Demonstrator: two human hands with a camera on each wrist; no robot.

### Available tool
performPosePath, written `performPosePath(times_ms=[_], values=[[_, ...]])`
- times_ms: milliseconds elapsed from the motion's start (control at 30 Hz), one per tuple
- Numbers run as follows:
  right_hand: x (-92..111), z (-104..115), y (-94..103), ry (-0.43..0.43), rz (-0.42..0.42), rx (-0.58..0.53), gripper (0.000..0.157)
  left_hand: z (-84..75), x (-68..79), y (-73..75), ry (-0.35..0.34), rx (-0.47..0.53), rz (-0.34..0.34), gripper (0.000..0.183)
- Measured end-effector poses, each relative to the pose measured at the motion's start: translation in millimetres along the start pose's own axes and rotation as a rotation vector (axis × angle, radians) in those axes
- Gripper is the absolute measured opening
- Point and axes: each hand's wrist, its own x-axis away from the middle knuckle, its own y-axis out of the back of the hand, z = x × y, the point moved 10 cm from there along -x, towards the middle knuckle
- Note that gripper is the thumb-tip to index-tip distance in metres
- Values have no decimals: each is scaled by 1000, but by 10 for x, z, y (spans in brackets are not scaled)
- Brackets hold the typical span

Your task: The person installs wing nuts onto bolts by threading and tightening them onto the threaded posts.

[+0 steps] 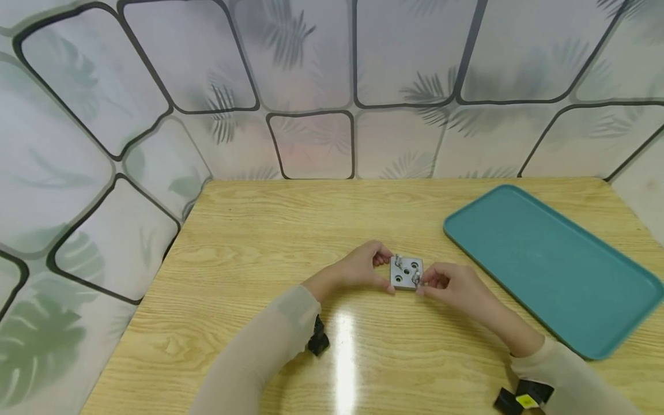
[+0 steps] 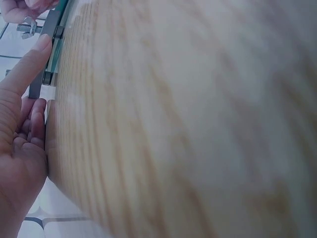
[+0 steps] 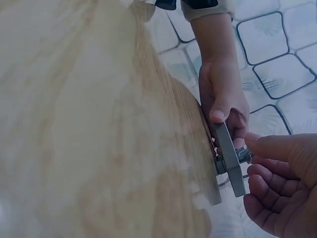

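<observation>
A small square metal plate (image 1: 407, 272) with several round holes is held just over the wooden table. My left hand (image 1: 360, 267) grips its left side, thumb at the near corner and fingers at the far one. Two bolts pass up through the plate, each with a wing nut; their dark heads (image 2: 47, 78) show on the underside. At the near right wing nut (image 1: 417, 278), my right hand (image 1: 456, 285) pinches with thumb and fingertips. The far left wing nut (image 1: 398, 260) stands by the left fingers. In the right wrist view the plate (image 3: 229, 151) is seen edge-on.
A teal tray (image 1: 544, 265) lies at an angle on the right side of the table (image 1: 249, 230). Behind and to the left stands a patterned wall (image 1: 316, 144). Dark wrist devices (image 1: 317, 337) sit at both sleeves.
</observation>
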Motion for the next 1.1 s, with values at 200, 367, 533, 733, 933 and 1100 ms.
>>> performPosePath(times_ms=[200, 367, 533, 733, 933, 1100], values=[[-44, -76, 37, -47, -21, 0, 14, -4, 0, 9, -1, -3, -2, 65], [-93, -121, 31, -79, -28, 5, 22, 4, 1, 15, 4, -11, -2, 65], [-128, -93, 23, -60, -44, 21, 21, -3, 6, 9, 2, -7, 8, 65], [-135, -103, 19, -62, -29, 12, 18, -15, 4, 8, 0, -10, 11, 64], [-94, -94, 17, -62, -9, 5, 16, -12, -4, 7, -3, -10, 7, 64], [-44, -54, -3, -32, 11, -17, 12, -9, 1, 1, -3, -16, 7, 65]])
